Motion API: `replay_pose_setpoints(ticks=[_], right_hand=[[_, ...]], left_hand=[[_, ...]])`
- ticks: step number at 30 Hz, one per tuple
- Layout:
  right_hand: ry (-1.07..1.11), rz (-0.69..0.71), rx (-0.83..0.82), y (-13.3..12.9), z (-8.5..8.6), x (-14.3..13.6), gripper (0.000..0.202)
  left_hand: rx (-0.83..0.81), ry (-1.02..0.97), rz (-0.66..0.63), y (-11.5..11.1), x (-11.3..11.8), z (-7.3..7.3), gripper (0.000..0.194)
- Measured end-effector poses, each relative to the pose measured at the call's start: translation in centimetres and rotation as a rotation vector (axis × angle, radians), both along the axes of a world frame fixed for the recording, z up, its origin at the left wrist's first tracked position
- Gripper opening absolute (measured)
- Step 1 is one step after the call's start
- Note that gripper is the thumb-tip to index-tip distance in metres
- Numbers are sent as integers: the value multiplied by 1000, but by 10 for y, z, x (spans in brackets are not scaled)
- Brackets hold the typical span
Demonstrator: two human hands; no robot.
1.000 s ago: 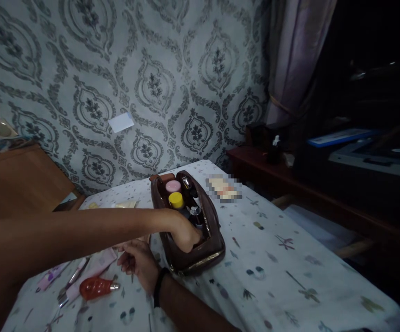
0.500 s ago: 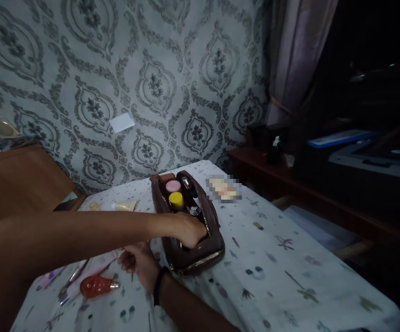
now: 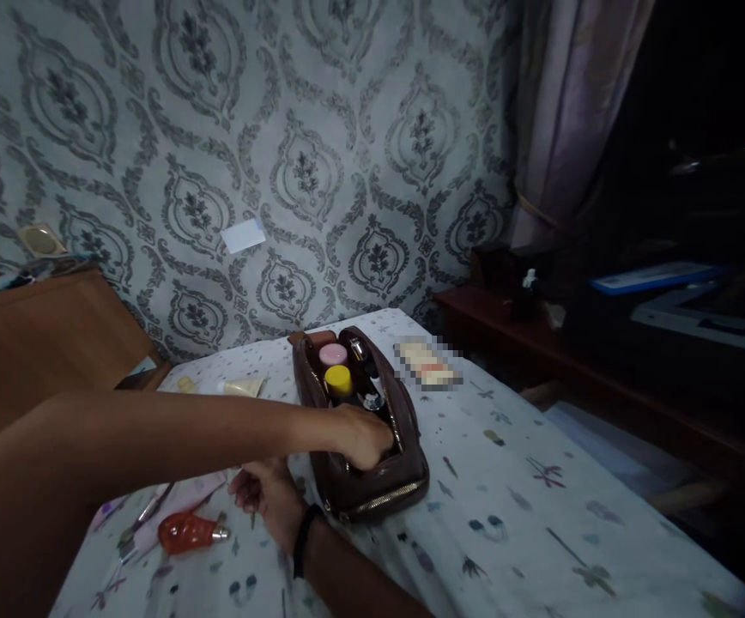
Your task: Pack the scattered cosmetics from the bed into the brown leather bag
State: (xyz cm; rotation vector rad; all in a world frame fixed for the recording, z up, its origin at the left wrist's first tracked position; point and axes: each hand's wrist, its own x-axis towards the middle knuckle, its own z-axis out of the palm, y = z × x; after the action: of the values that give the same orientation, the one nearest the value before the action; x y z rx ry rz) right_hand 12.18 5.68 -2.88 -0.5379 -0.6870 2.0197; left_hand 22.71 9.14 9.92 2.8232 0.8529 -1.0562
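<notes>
A brown zippered toiletry bag (image 3: 411, 429) stands unzipped on the cloth-covered table. My left hand (image 3: 366, 436) reaches down into its near end, fingers hidden inside. Within the bag are a pink-lidded container (image 3: 333, 354), a yellow-capped container (image 3: 338, 379), a shiny metallic cap (image 3: 359, 348) and a clear-topped item (image 3: 373, 401) beside my left hand. Under my left forearm, my right hand (image 3: 269, 493), with a black band at its wrist, lies beside the bag. Its fingers are loosely bent and apart, with nothing visible in them.
A red bulb-shaped bottle (image 3: 189, 533), a pink tube (image 3: 183, 506) and a makeup brush (image 3: 131, 542) lie at the near left. Farther back is a cream tube (image 3: 244, 387). A blurred-out flat item (image 3: 429, 364) lies right of the bag. A brown wooden panel (image 3: 57, 330) stands left.
The whole view has shifted slightly, so things appear farther right and a little lower. My left hand stays in the bag, and my right hand keeps its place beside it.
</notes>
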Motion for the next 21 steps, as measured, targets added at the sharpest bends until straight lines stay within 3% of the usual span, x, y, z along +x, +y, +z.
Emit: replay_pose_setpoints(ticks=[4, 13, 17, 21], right_hand=[[-1, -15, 13, -1, 1, 1, 35], [-19, -2, 26, 0, 2, 0, 37], [-18, 22, 23, 4, -1, -1, 40], [-12, 37, 16, 5, -2, -1, 42]], left_hand=[[-70, 126, -6, -3, 7, 6, 31], [69, 91, 2, -14, 6, 25, 27], [62, 28, -4, -3, -3, 42, 23], [-111, -157, 89, 16, -19, 60, 17]])
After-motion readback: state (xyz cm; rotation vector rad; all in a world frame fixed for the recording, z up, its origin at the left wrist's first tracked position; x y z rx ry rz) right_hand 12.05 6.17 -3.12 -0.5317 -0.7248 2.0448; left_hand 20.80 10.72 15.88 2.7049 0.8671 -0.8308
